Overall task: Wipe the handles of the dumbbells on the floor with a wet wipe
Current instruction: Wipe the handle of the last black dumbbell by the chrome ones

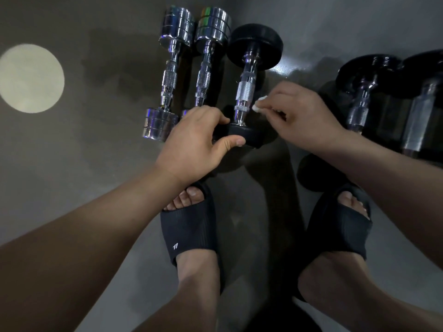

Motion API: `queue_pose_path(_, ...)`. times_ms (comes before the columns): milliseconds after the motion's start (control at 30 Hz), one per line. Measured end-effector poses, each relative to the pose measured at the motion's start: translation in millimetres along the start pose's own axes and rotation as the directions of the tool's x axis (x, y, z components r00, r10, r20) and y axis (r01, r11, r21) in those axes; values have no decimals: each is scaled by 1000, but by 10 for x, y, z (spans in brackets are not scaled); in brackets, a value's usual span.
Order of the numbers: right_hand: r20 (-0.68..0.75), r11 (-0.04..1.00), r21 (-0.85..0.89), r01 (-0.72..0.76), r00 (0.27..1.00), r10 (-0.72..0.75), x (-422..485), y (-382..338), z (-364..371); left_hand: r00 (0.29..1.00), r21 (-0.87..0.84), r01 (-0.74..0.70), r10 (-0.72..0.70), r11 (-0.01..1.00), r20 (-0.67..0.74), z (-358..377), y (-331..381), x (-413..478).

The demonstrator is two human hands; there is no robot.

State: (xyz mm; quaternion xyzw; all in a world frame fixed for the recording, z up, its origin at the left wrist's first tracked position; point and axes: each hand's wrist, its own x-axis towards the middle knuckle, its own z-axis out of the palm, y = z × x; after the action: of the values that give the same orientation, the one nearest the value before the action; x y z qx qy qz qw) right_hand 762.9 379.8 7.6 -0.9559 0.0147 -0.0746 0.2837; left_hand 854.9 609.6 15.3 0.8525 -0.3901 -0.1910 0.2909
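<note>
A black-headed dumbbell (247, 89) with a knurled chrome handle lies on the floor in the middle. My left hand (199, 142) grips its near black head. My right hand (299, 116) pinches a small white wet wipe (257, 105) just right of the handle's lower end; whether the wipe touches the metal is unclear. Two chrome dumbbells (169, 77) (206, 75) lie side by side to the left. Two larger black dumbbells (362, 97) (422, 111) lie to the right.
The floor (96, 152) is grey and glossy, with a round patch of light (31, 79) at the far left. My feet in black slides (189, 226) (340, 221) stand just below the dumbbells. A dark round dumbbell head (309, 173) sits near my right foot.
</note>
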Motion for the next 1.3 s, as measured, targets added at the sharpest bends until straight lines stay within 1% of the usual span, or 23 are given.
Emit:
queue_pose_path(133,-96,986,129,-101,989,114,96,-48,28,1000,0,-4,4,1000,2,8,-2,3)
queue_pose_path(233,-124,970,206,-131,980,158,235,-75,124,1000,-10,-7,7,1000,-7,5,0,9)
queue_pose_path(300,-105,958,247,-149,978,180,236,-84,195,1000,-19,-10,9,1000,-18,8,5,5)
queue_pose_path(367,-63,953,272,-137,985,160,191,-79,202,1000,-21,-12,11,1000,-20,11,7,10)
queue_pose_path(433,29,951,293,-102,995,98,145,-71,156,1000,-13,-12,11,1000,-10,8,6,12)
queue_pose_path(500,144,953,297,-62,989,20,137,-57,96,1000,-9,-10,10,1000,-7,4,7,15)
queue_pose_path(533,176,956,291,-37,984,-16,149,-48,71,1000,-10,-10,10,1000,-8,4,11,14)
queue_pose_path(567,181,960,281,-12,983,-40,169,-40,55,1000,-13,-9,9,1000,-9,6,14,12)
queue_pose_path(633,128,966,257,5,991,-39,234,-27,56,1000,-17,-8,8,1000,-10,6,14,7)
queue_pose_path(700,34,968,247,-55,998,48,289,-29,88,1000,-19,-9,8,1000,-10,8,12,4)
queue_pose_path(767,-13,956,261,-136,989,144,295,-50,134,1000,-27,-5,5,1000,-14,10,12,3)
queue_pose_path(833,18,948,279,-151,988,152,241,-71,149,1000,-36,-1,0,999,-21,8,15,2)
queue_pose_path(933,148,941,312,-131,985,88,153,-61,100,1000,-35,2,-2,999,-17,2,15,-1)
queue_pose_path(1000,191,943,307,-127,979,69,120,-46,74,1000,-36,-1,0,999,-19,3,11,-3)
queue_pose_path(1067,153,955,279,-103,986,61,94,-65,92,1000,-33,-3,2,999,-24,4,8,-4)
queue_pose_path(1133,34,959,264,-105,994,100,79,-103,165,1000,-20,-13,12,1000,-27,3,7,-7)
queue_pose_path(1167,-33,954,267,-133,989,147,83,-121,212,999,-18,-17,16,1000,-29,2,7,-8)
queue_pose_path(1233,-147,936,285,-206,956,255,133,-151,294,999,-20,-21,20,1000,-34,4,9,-5)
queue_pose_path(1300,-228,912,300,-280,907,354,241,-167,328,999,-21,-25,24,999,-41,10,12,-3)
